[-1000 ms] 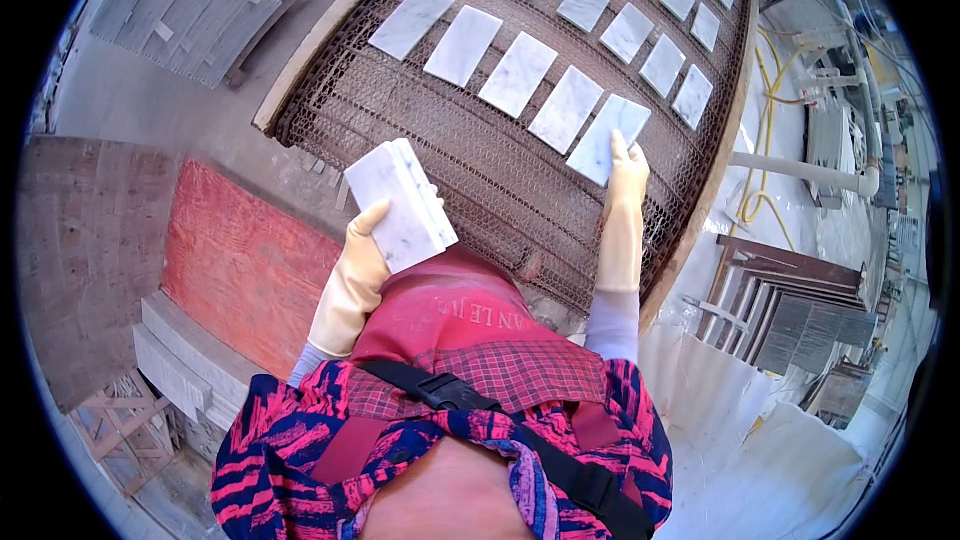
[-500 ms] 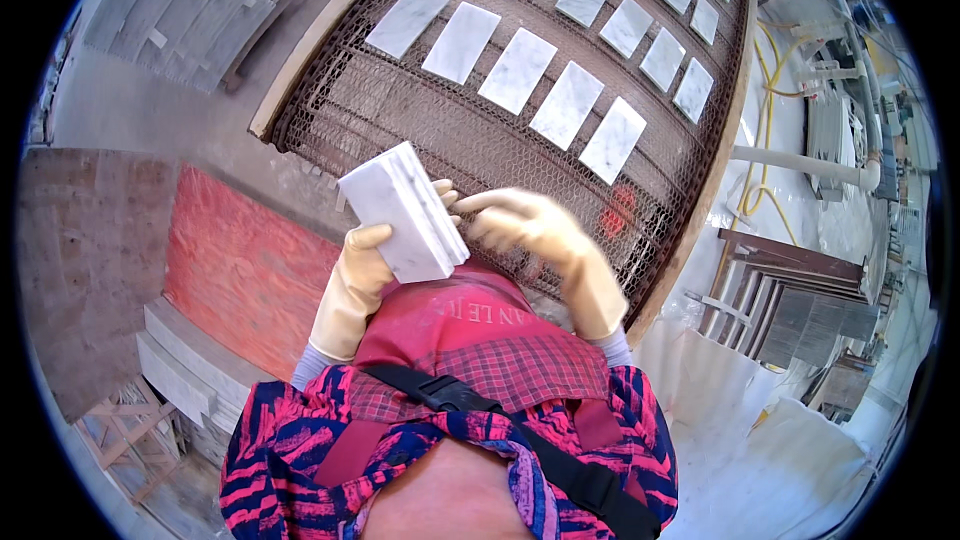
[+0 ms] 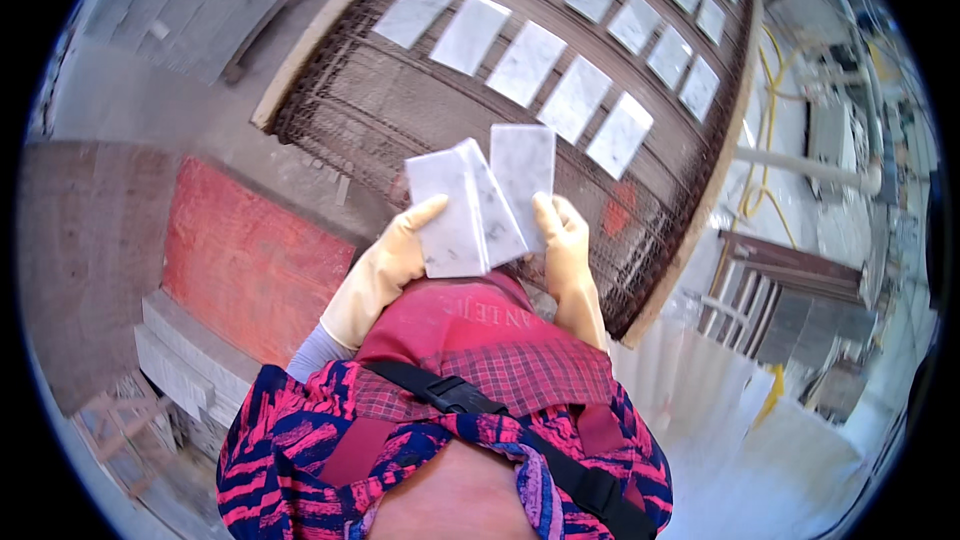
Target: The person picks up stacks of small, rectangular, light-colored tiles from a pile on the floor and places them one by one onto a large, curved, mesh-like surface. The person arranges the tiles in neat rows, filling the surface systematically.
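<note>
Both of my hands wear cream rubber gloves. My left hand (image 3: 395, 245) is closed round a small stack of white marble tiles (image 3: 447, 215), its thumb across the top face; one tile in the stack is fanned out to the right. In my right hand (image 3: 565, 230) a single marble tile (image 3: 522, 165) is pinched near its lower right corner, standing apart from the stack. Beyond my hands lies a wire mesh conveyor (image 3: 370, 110), with rows of similar white tiles (image 3: 575, 100) laid flat on it. The fingers beneath the held tiles are hidden.
A pale rail (image 3: 330, 35) edges the conveyor on the left. A red board (image 3: 255, 260) and stacked grey slabs (image 3: 190, 355) stand at my left. At the right are a yellow hose (image 3: 765, 155), a pipe (image 3: 810, 168) and a rack of dark slabs (image 3: 800, 325).
My right hand, empty half a second ago, has taken one tile off the stack and moved it right. The stack in my left hand has fanned out and turned.
</note>
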Demonstrator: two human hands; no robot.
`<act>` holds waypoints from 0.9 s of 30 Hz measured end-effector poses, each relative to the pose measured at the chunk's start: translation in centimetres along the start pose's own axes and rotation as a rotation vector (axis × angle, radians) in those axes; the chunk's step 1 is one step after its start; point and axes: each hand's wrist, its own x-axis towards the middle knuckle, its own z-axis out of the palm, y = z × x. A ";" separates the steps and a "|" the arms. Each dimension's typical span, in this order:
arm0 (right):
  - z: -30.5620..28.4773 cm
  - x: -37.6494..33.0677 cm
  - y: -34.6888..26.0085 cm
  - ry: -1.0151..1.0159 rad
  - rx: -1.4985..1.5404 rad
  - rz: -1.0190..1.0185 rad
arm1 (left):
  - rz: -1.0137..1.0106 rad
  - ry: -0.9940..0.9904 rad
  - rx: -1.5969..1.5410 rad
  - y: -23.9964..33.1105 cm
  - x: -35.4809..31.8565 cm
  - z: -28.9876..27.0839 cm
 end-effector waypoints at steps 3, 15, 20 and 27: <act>-3.5 2.0 -0.5 0.267 -0.030 -0.110 | 0.091 0.052 0.010 -0.1 -0.5 -1.4; -24.7 14.1 2.0 0.772 -0.673 -0.109 | 0.257 0.051 0.113 -0.1 -3.2 -0.3; -14.5 6.3 -4.3 0.465 -0.807 -0.056 | 0.317 0.040 0.247 -0.4 -3.4 -1.2; 1.2 0.2 0.6 -0.723 -0.030 0.032 | 0.274 -0.139 0.435 -0.5 -0.9 1.4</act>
